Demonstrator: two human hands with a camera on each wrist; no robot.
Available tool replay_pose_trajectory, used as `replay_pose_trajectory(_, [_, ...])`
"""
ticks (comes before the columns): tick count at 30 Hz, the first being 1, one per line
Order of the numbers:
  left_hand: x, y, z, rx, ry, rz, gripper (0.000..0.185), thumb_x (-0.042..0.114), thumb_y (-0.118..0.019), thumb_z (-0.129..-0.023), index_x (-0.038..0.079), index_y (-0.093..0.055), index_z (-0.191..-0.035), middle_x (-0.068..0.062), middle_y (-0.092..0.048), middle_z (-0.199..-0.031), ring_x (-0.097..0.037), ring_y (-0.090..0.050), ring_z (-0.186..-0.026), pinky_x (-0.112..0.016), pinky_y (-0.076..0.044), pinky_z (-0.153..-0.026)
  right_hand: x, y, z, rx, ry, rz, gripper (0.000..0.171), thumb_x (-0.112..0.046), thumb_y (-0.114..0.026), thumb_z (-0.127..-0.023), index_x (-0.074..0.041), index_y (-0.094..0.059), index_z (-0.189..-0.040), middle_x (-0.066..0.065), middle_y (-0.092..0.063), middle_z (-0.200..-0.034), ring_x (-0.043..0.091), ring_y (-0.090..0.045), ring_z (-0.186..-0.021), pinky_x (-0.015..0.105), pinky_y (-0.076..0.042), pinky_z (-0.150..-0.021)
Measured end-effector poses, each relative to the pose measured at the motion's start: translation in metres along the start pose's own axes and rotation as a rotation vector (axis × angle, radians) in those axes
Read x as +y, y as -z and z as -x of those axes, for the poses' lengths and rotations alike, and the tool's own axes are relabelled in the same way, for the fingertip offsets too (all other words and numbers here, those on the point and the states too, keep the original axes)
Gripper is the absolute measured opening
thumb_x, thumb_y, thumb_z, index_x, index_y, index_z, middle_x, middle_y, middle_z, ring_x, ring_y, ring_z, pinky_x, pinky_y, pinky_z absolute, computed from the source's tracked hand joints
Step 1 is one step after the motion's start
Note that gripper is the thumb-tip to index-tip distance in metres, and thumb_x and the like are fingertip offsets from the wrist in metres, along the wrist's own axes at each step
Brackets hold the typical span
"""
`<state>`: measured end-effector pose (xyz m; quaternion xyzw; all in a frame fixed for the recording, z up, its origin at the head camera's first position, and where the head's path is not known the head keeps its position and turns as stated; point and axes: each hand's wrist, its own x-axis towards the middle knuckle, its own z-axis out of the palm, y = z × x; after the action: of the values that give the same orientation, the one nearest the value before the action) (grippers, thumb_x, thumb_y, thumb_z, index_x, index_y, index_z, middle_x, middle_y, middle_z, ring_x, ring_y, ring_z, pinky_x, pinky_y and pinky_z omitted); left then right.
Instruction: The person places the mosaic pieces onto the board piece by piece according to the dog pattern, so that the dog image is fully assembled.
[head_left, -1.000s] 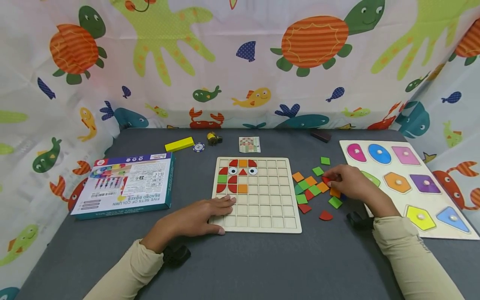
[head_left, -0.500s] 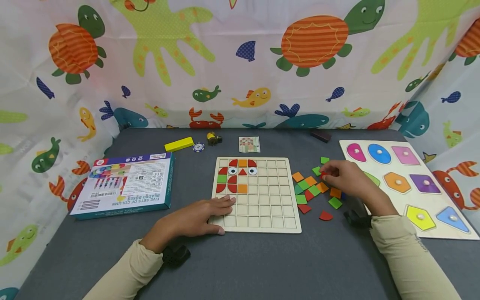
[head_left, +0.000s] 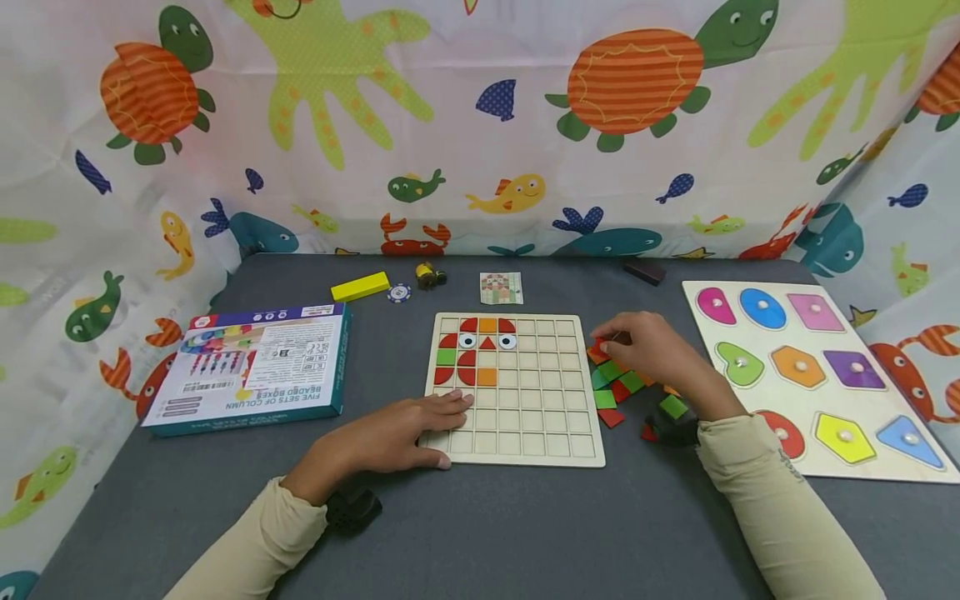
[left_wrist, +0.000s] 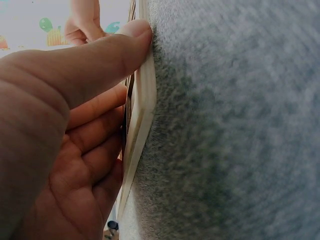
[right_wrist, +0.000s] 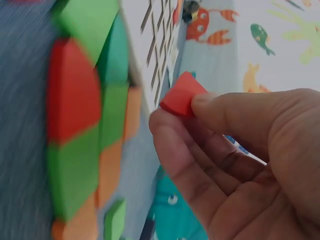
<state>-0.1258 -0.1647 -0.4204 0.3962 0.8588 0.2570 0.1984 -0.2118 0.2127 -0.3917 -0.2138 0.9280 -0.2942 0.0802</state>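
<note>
A wooden grid board (head_left: 536, 421) lies in the middle of the table. Red, orange and green tiles and two eye tiles fill some cells at its upper left. My left hand (head_left: 408, 429) rests on the board's lower left part with fingers extended; in the left wrist view its thumb (left_wrist: 115, 47) lies along the board's edge. My right hand (head_left: 652, 354) pinches a red quarter-round tile (right_wrist: 181, 95) between thumb and fingers, just right of the board. Below that hand lie loose green tiles (head_left: 605, 399), red and orange ones, partly hidden by it.
A peg puzzle board (head_left: 780, 408) with coloured shapes lies at the right. To the left is a flat box (head_left: 247, 367). Along the back sit a yellow block (head_left: 360, 287), a poker chip (head_left: 399, 292), a small yellow-and-black toy (head_left: 427, 276), a picture card (head_left: 501, 288) and a dark block (head_left: 643, 271).
My right hand has lifted the red tile from the loose pile and moved left with it towards the grid board. My left hand has stayed in place.
</note>
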Motion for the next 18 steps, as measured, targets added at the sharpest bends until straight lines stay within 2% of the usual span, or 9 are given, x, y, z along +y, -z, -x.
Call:
replay_pose_trajectory(7, [0.001,0.0,0.0,0.001,0.003,0.0,0.065,0.026,-0.071,-0.091,0.006,-0.043,-0.146,-0.002,-0.027,-0.157,-0.019,-0.019,-0.145,-0.046,-0.026,-0.112,-0.023,-0.017,-0.019,-0.04,0.056,-0.04,0.022,-0.001,-0.062,-0.093,0.004,-0.07,-0.113,0.01,-0.071,-0.098,0.016,-0.061,-0.075,0.031,-0.052,-0.066])
replay_pose_trajectory(13, [0.0,0.0,0.0,0.003,0.009,0.0,0.065,0.026,-0.071,-0.09,0.007,-0.044,-0.146,-0.002,-0.028,-0.157,-0.019,-0.019,-0.145,-0.046,-0.026,-0.112,-0.039,-0.031,-0.032,-0.06,0.102,-0.045,0.021,-0.001,-0.062,-0.092,0.0,-0.072,-0.111,0.007,-0.068,-0.099,0.018,-0.057,-0.077,0.032,-0.049,-0.067])
replay_pose_trajectory(18, [0.0,0.001,-0.001,0.003,0.004,-0.001,0.065,0.026,-0.072,-0.09,0.006,-0.044,-0.146,-0.002,-0.028,-0.157,-0.02,-0.019,-0.145,-0.046,-0.026,-0.112,-0.052,-0.039,-0.041,-0.083,0.104,-0.054,0.022,-0.002,-0.063,-0.093,-0.002,-0.072,-0.112,0.006,-0.066,-0.1,0.018,-0.056,-0.078,0.032,-0.049,-0.067])
